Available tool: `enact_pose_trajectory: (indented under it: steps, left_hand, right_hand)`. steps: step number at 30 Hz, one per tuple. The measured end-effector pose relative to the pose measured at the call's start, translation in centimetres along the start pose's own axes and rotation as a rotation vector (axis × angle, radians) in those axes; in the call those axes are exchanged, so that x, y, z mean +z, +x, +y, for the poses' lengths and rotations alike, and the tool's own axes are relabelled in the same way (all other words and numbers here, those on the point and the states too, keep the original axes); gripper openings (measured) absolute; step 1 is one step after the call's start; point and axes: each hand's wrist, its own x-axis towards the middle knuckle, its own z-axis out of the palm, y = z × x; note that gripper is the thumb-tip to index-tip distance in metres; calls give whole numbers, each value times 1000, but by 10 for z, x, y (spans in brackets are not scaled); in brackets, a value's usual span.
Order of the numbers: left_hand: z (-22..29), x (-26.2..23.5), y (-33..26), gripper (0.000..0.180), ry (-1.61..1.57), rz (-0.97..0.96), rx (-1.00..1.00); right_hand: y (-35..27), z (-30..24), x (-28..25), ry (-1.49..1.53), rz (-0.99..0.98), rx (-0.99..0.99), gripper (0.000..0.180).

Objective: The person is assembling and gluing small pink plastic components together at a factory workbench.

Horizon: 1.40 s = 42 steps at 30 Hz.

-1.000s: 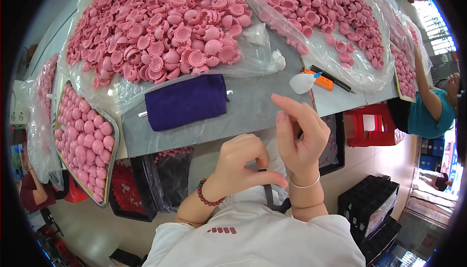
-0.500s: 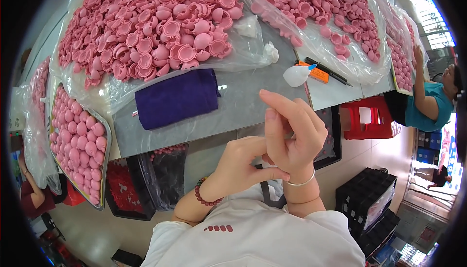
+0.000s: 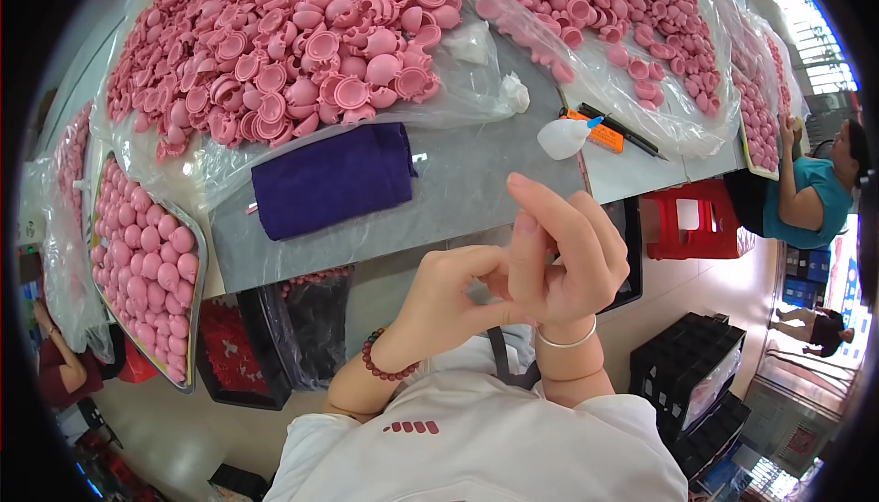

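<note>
My left hand (image 3: 455, 299), with a red bead bracelet on its wrist, is closed against the thumb side of my right hand. Its thumb lies along the heel of that palm, and its fingertips are partly hidden there. My right hand (image 3: 572, 269), wearing a silver bangle, is raised in front of the table edge. Its fingers are loosely bent, index and thumb tips apart, and I see nothing between them. On the grey table (image 3: 458, 186) just beyond lie a folded dark purple cloth (image 3: 334, 180) and a white squeeze bottle (image 3: 561, 139) with a blue tip.
Heaps of pink half-shells (image 3: 275, 53) rest on plastic sheeting. At the left, a tray (image 3: 203, 269) holds pink balls. An orange box (image 3: 606, 136) and a black pen (image 3: 632, 140) lie beside the bottle. Right: a red stool (image 3: 668, 227), black crates (image 3: 687, 365) and a co-worker (image 3: 810, 191).
Both hands have shifted slightly, my right hand a little to the right. The left thumb has slid from the right wrist toward the palm's heel. The co-worker's hands at the right have moved.
</note>
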Motion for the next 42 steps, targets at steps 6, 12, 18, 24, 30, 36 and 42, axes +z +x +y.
enact_pose_trajectory:
  steps: [6,12,18,24,30,36,42]
  left_hand:
    - [-5,-11,-1,25,241,209,82]
    - [-1,-19,-6,33,123,286,310]
    - [2,-19,-10,40,139,296,372]
    - [6,-19,-11,41,174,271,401]
    - [6,-18,-9,41,234,230,411]
    - [6,-12,-6,33,232,236,376]
    - [5,-17,-4,33,339,309,397]
  right_hand:
    - [-11,-7,-22,106,76,-194,17]
    - [-25,15,-29,148,480,306,16]
    - [-24,8,-26,247,155,188,20]
    - [-9,1,-18,181,69,116,25]
    - [0,-8,-13,84,-51,46,19]
    - [3,-11,-7,100,-24,6,24]
    - [-3,-16,-14,-5,-109,-89,26]
